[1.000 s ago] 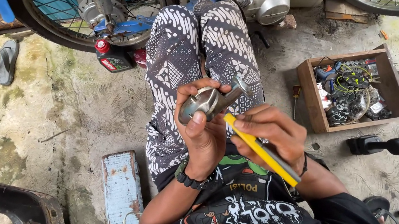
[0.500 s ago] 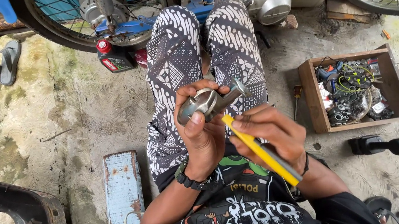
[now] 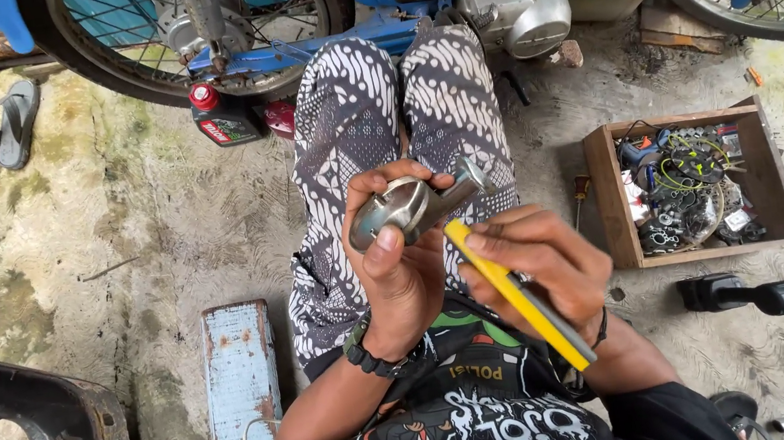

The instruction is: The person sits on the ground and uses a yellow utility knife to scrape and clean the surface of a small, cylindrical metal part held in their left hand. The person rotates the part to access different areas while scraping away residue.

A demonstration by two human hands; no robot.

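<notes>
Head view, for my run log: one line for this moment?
left hand: holds metal part | right hand: holds yellow-handled tool against it | wooden parts box at right

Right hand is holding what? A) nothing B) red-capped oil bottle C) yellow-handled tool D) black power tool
C: the right hand grips a yellow-handled tool, its tip toward the grey metal part held in the left hand.

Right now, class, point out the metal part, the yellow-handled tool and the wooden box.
metal part (image 3: 401,211), head view, on its rounded grey body.
yellow-handled tool (image 3: 513,297), head view, mid-handle.
wooden box (image 3: 607,197), head view, left wall.
</notes>
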